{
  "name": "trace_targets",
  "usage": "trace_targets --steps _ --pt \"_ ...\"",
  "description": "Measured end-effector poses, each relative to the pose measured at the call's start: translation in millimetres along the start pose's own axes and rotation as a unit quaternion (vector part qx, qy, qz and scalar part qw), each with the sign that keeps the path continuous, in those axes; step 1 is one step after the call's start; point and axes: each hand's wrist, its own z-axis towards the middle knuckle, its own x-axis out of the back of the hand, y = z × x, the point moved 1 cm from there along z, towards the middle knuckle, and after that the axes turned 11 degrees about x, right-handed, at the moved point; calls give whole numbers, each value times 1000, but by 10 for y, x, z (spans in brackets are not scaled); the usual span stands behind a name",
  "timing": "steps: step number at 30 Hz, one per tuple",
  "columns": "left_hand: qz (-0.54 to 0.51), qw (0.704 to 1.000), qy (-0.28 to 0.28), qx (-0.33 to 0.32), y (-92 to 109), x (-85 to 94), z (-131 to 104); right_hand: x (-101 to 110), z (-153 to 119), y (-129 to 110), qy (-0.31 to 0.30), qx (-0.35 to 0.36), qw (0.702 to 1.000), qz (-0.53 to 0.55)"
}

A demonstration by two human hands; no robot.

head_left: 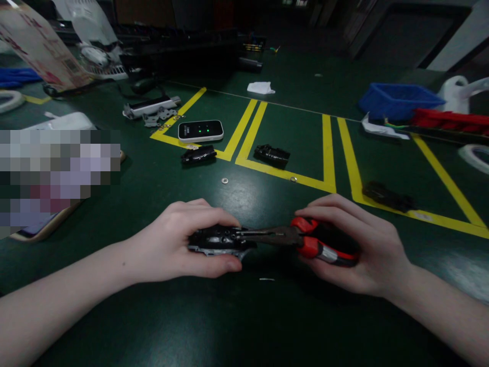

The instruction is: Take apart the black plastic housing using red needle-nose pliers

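My left hand (187,242) is closed around a glossy black plastic housing (216,238), thumb along its near side and fingers over the far side. In my right hand (359,250) is a pair of long-nose pliers (305,237) with red and black handles. The pliers' jaws point left and their tips meet the right end of the housing; what they pinch there is too small to make out. A thin pale sliver (267,279) lies on the green table just below the jaws. Beyond my hands lies a small metal ring (224,181).
Similar black housings (198,155) lie near yellow tape lines (282,174). A white device with a black screen (200,131) rests behind them. Grey metal parts (158,116) are scattered at far left, a blue bin (399,102) stands at far right, and a blurred-out phone-like object (42,229) is at left.
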Motion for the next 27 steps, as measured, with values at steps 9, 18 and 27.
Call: trace_targets --steps 9,18,27 --pt "140 982 87 -88 -6 25 -43 -11 44 24 -11 15 999 49" --pt "-98 995 -8 11 31 -6 -12 5 46 23 -16 21 996 79" --pt "-112 990 28 79 61 -19 3 1 55 17 -6 16 999 43"
